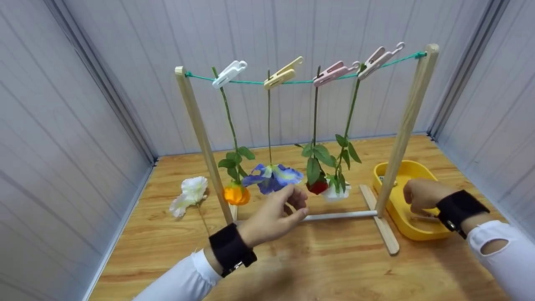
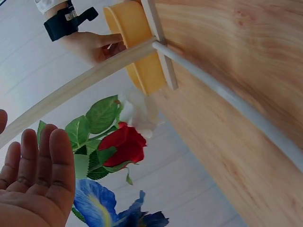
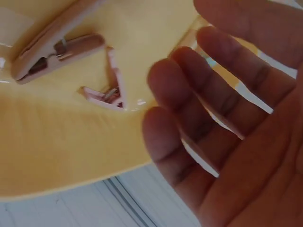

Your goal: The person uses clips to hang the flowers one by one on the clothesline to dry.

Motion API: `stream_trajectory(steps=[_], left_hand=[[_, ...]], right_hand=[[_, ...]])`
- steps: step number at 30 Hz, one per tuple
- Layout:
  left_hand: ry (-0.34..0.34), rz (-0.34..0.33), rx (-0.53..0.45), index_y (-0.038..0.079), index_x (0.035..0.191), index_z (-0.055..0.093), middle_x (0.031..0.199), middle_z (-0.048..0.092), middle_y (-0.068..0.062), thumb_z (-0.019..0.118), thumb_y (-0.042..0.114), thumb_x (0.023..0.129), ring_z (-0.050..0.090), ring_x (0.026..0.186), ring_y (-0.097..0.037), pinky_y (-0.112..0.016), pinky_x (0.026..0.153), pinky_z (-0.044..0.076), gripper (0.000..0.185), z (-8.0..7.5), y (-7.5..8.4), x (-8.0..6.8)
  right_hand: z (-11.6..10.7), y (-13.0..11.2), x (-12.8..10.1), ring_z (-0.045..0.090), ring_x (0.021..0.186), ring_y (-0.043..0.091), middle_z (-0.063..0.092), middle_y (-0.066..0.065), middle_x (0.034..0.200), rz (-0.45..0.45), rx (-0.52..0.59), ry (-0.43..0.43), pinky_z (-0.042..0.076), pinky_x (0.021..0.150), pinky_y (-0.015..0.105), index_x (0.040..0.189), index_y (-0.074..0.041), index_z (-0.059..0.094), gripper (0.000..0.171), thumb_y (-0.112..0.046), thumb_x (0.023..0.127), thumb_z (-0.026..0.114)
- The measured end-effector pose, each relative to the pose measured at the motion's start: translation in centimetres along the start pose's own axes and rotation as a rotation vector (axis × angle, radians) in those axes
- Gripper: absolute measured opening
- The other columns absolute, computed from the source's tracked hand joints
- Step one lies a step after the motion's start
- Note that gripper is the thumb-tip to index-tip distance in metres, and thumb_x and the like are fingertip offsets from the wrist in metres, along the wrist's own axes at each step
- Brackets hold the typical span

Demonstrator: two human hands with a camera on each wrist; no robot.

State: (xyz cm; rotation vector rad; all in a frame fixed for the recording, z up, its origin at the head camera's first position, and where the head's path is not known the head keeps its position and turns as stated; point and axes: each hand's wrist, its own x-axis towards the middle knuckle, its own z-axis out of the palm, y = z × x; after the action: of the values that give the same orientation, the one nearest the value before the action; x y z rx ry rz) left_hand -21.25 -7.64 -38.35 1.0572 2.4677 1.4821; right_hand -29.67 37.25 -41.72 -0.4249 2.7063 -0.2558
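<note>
Two white-sleeved arms with black wrist straps reach in from the table's (image 1: 334, 259) near edge. Left hand (image 1: 273, 213) is raised mid-table, empty, fingers loosely bent and thumb apart, just in front of the hanging blue flower (image 1: 272, 175) and not touching it; the left wrist view shows its fingers (image 2: 49, 161) straight and side by side. Right hand (image 1: 420, 195) reaches down into the yellow tray (image 1: 411, 232) by the right edge; in the right wrist view its fingers (image 3: 189, 127) are spread and hold nothing, with a pink clip (image 3: 54, 47) and a smaller pale clip (image 3: 109, 90) lying on the tray floor just beyond them. Between the hands stands a wooden rack (image 1: 200, 133) on a white base bar (image 1: 338, 215). From its green cord (image 1: 301, 81) four clips grip four flowers that hang head down: orange (image 1: 236, 194), blue, red (image 1: 317, 187) and white (image 1: 336, 192). One more white flower (image 1: 190, 194) lies flat on the table left of the rack. Grey panelled walls close the far side.
</note>
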Motion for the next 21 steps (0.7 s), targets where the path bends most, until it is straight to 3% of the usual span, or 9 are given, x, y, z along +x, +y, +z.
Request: stream_trajectory(steps=[4,8,15,21], left_hand=[[-0.008,-0.037,-0.022,0.002,0.123,0.063,0.109,0.070,-0.010,0.067,0.013,0.107,0.066,0.098,-0.014,-0.024,0.083,0.057,0.019,0.4,-1.0,-0.4],[-0.013,-0.060,-0.037,0.002,0.122,0.063,0.108,0.069,-0.009,0.067,0.012,0.107,0.065,0.095,-0.011,-0.023,0.083,0.057,0.018,1.2,-2.0,-0.8],[-0.039,-0.092,-0.044,0.002,0.122,0.064,0.107,0.072,-0.007,0.067,0.014,0.107,0.065,0.094,-0.009,-0.023,0.084,0.058,0.019,2.1,-2.7,-0.7],[-0.037,-0.090,-0.064,0.002,0.121,0.065,0.106,0.071,-0.007,0.067,0.013,0.107,0.065,0.093,-0.007,-0.023,0.083,0.058,0.018,2.3,-2.9,-0.6]], right_hand=[[0.9,0.3,0.4,0.060,0.072,0.020,0.066,0.007,0.084,0.028,-0.007,-0.088,0.052,0.064,0.030,0.091,0.000,0.068,0.016,0.006,0.079,0.077],[1.7,0.7,1.0,0.053,0.061,0.015,0.061,0.002,0.072,0.008,-0.088,-0.100,0.043,0.053,0.022,0.079,-0.005,0.065,0.017,0.011,0.076,0.070],[2.3,0.6,1.0,0.051,0.058,0.018,0.055,0.002,0.064,0.009,-0.246,-0.092,0.042,0.053,0.024,0.073,-0.009,0.058,0.024,0.008,0.089,0.063],[2.5,0.2,0.9,0.053,0.060,0.020,0.056,0.002,0.067,-0.017,-0.315,-0.056,0.046,0.058,0.029,0.075,-0.009,0.059,0.024,0.004,0.094,0.063]])
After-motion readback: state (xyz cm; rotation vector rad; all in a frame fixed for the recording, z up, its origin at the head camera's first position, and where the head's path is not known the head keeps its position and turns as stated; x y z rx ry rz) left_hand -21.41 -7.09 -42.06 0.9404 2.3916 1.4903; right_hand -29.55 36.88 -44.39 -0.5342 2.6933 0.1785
